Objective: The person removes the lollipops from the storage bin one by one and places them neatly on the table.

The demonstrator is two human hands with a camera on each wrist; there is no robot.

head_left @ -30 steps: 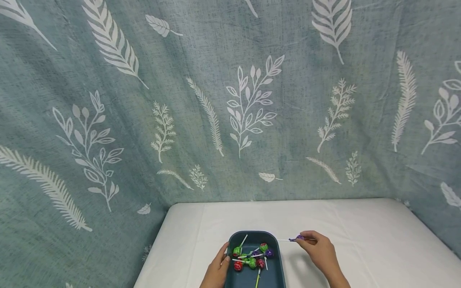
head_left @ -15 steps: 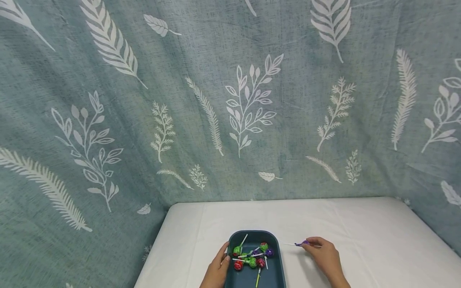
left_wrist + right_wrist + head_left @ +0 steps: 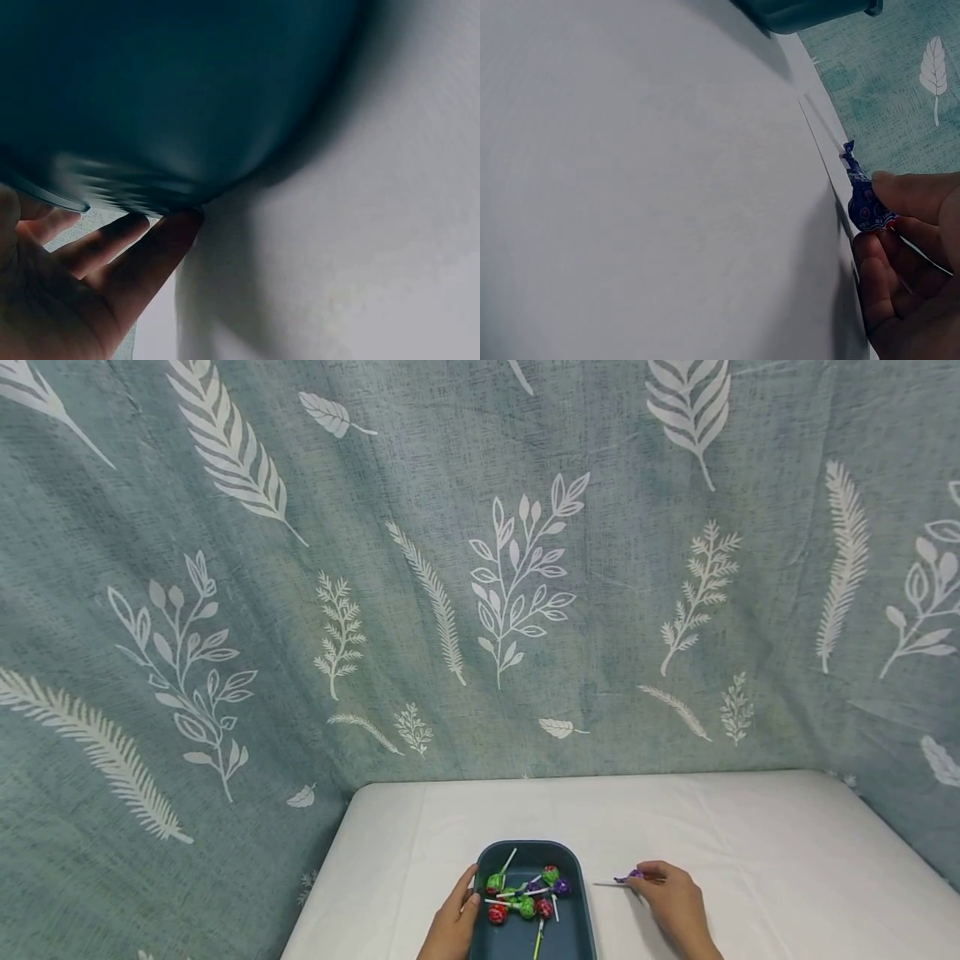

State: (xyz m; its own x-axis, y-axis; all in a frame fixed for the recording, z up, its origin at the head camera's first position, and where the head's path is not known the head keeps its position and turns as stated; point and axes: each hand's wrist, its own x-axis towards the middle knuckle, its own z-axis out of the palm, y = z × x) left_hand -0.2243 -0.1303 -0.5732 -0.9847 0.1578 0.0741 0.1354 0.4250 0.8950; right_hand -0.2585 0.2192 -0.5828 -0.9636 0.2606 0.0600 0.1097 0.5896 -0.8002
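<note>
Right hand (image 3: 672, 900) lowered to table (image 3: 750, 852), fingers pinching one purple lollipop (image 3: 628, 877), left hand (image 3: 452, 920) gripping one tray (image 3: 573, 935)

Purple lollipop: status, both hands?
Right hand pinches purple lollipop low over the white table, right of the tray. Left hand grips teal tray at its left rim; more lollipops inside. Nothing in the way.
</note>
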